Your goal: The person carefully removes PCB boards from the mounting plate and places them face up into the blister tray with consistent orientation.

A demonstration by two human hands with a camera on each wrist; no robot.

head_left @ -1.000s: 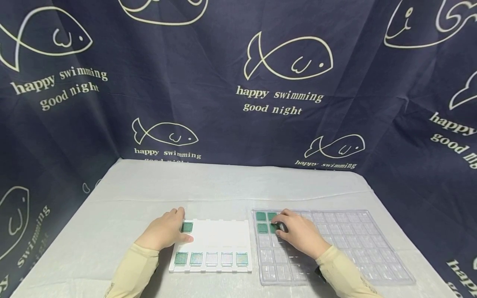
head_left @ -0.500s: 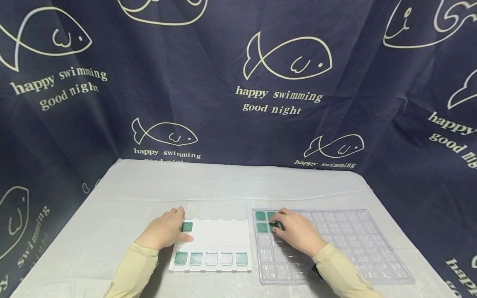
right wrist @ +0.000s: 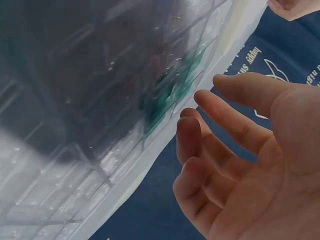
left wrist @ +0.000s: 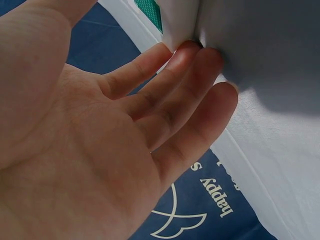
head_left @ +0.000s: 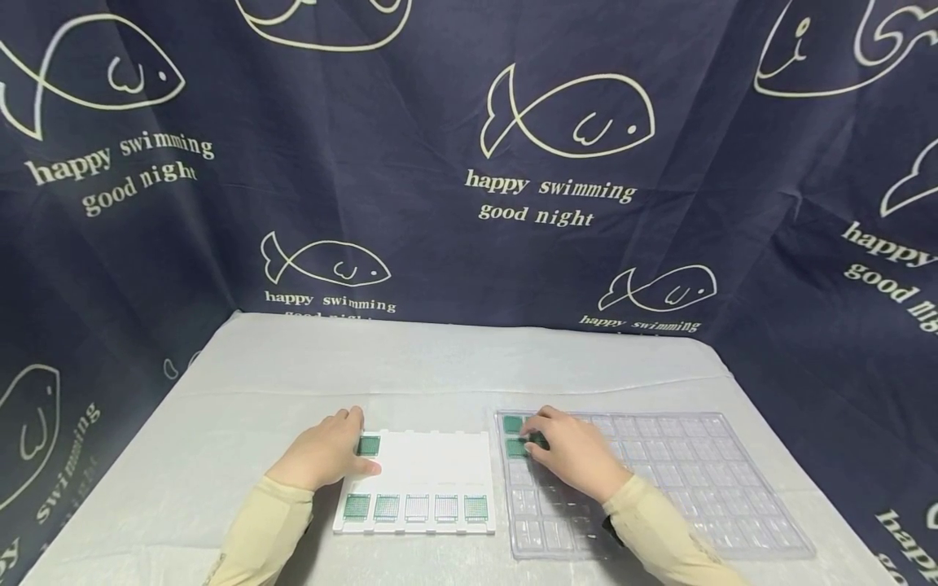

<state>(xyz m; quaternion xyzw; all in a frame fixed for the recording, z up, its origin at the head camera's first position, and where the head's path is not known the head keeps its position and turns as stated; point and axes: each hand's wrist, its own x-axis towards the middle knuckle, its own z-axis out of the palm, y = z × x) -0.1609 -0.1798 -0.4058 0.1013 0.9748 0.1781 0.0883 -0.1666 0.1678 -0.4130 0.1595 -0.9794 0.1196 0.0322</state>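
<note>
My left hand [head_left: 322, 456] holds the left side of a white board [head_left: 432, 465], thumb lying on its top and fingertips at its edge [left wrist: 179, 22]. A green perforated circuit board [head_left: 369, 446] sits near that thumb. Along the white board's front runs a row of several similar circuit boards [head_left: 386, 509]. To the right, my right hand [head_left: 579, 456] hovers over the far left corner of a clear compartment tray [head_left: 659, 476], close to green circuit boards [head_left: 513, 425]. In the right wrist view its fingers [right wrist: 232, 122] are loosely bent and spread, with nothing seen between them. The hand partly hides the boards beneath.
A pale cloth covers the table [head_left: 440, 358]. Dark blue fabric [head_left: 410, 146] with fish drawings hangs around the back and sides. The white board and the tray lie side by side with a narrow gap between them.
My right hand has shifted slightly left over the tray, covering more of the green circuit boards. My left hand and the white board have stayed in place.
</note>
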